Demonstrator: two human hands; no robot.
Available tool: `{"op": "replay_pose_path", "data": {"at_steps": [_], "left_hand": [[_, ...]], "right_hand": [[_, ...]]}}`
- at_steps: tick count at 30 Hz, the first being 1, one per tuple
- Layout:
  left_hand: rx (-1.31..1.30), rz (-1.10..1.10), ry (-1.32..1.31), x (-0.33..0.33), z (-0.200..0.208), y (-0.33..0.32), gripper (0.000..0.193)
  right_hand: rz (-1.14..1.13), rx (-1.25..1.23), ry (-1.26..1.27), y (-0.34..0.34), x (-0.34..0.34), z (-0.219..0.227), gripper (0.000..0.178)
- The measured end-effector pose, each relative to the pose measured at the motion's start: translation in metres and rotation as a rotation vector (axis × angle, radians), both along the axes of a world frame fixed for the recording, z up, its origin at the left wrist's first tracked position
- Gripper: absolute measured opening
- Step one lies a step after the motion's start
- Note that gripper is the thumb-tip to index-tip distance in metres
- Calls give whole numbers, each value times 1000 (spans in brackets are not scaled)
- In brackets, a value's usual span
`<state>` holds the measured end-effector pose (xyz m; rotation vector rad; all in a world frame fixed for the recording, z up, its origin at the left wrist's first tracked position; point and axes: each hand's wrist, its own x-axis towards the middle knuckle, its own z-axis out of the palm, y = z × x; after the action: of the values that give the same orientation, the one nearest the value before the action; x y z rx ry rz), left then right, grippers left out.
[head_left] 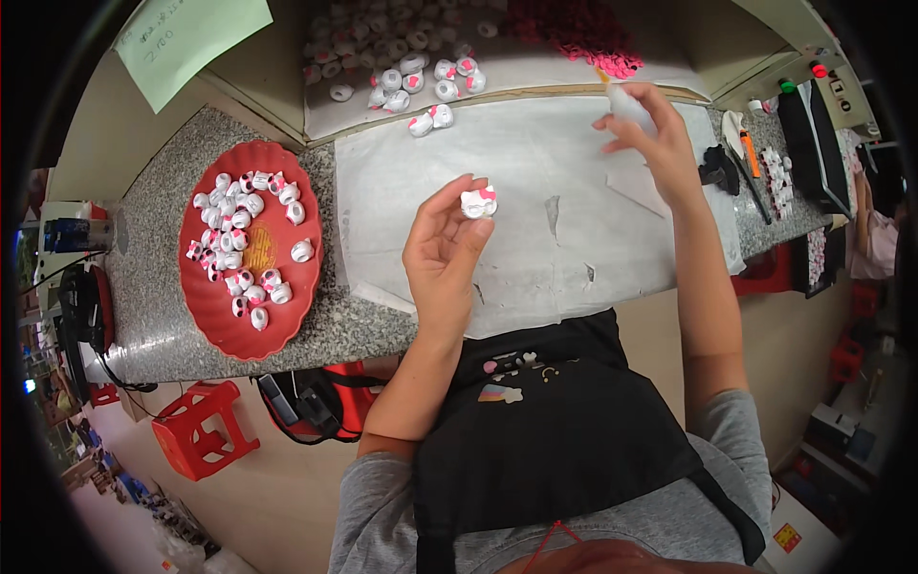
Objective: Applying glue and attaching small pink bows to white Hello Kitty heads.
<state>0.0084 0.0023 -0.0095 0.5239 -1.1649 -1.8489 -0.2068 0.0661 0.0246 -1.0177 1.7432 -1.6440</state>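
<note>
Over the middle of the paper-covered bench, my left hand [442,251] is closed, pinching a small white cat-head figure [479,202] with a pink bow between thumb and fingertips. Farther right and toward the back, my right hand [660,143] grips a translucent white squeeze bottle [630,110]. The bottle's thin orange tip points up and left, close to a heap of small pink pieces [598,53]. Some of my right fingers are spread away from the bottle. Two more white figures [431,120] sit at the back edge of the white paper [382,210].
A scalloped red tray [251,330] at left holds many white figures. More figures [392,38] are piled on the back shelf. An orange-handled tool [750,153] and a black cloth [719,169] lie right. A red stool [203,430] stands below the bench's left side.
</note>
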Motion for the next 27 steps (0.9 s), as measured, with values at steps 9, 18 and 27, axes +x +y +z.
{"op": "replay_pose_path", "data": {"at_steps": [9, 18, 27], "left_hand": [[43, -60, 31, -5, 0, 1, 32], [100, -35, 65, 2, 1, -2, 32], [75, -60, 15, -1, -2, -2, 33]], "right_hand": [[-123, 255, 1252, -119, -69, -52, 23], [74, 358, 1009, -61, -22, -16, 17], [29, 86, 583, -19, 5, -15, 10]]}}
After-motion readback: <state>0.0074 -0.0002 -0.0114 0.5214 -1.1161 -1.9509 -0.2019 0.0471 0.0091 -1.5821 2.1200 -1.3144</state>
